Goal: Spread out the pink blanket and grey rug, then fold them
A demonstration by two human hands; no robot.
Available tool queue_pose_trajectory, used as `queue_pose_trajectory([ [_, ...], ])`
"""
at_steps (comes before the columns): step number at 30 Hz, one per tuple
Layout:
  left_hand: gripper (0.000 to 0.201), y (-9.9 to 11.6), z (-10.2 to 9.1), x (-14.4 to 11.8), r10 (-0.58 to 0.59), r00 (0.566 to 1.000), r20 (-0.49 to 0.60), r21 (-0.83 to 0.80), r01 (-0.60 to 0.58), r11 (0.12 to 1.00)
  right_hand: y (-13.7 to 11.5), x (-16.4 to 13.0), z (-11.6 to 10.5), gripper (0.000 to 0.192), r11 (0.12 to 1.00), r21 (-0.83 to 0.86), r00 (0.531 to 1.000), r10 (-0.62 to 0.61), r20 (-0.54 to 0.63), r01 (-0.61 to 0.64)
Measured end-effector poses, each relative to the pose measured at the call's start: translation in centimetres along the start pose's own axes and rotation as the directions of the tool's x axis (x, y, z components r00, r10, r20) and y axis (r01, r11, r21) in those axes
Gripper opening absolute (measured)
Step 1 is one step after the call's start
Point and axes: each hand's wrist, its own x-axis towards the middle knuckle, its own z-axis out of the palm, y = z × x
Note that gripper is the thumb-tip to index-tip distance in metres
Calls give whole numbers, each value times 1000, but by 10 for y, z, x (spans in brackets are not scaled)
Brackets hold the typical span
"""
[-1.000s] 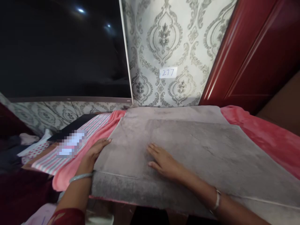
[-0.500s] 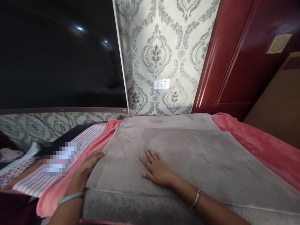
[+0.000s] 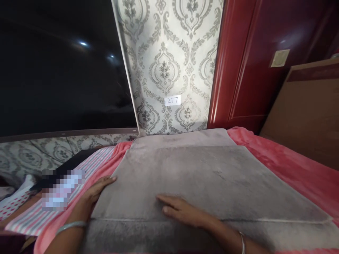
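A wide grey plush cloth (image 3: 185,173) lies spread out in front of me, with a raised seam across its near part and a layered step near its far end. My left hand (image 3: 99,188) rests along the cloth's left edge, fingers stretched forward and only partly showing. Over the middle of the cloth is my right hand (image 3: 180,210), turned more on its side, fingers straight and thumb apart; nothing is in it. Whether its underside presses on the fabric cannot be seen fully.
Pink blankets (image 3: 286,155) show on both sides under the grey cloth. A striped cloth (image 3: 29,218) lies at left, below a large dark screen (image 3: 66,77). A number label (image 3: 172,100) is on the patterned wall. A cardboard sheet (image 3: 307,113) leans by the red door (image 3: 254,70).
My right hand has drawn back toward me and tilted, its fingers now closer together. The left hand stays at the cloth's left edge. The view has turned slightly right.
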Motion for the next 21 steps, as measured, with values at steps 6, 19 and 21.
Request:
queue_pose_trajectory([
  [6, 67, 50, 19, -12, 42, 983, 180, 133, -67, 989, 27, 13, -17, 88, 834, 550, 957, 200, -211, -53],
  [19, 41, 130, 306, -18, 322, 737, 594, 308, -578, 756, 38, -20, -109, 70, 675, 724, 812, 341, -475, 140],
  [21, 56, 94, 342, -15, 173, 735, 656, 346, -496, 796, 51, -35, -113, 74, 684, 725, 793, 398, -461, 78],
])
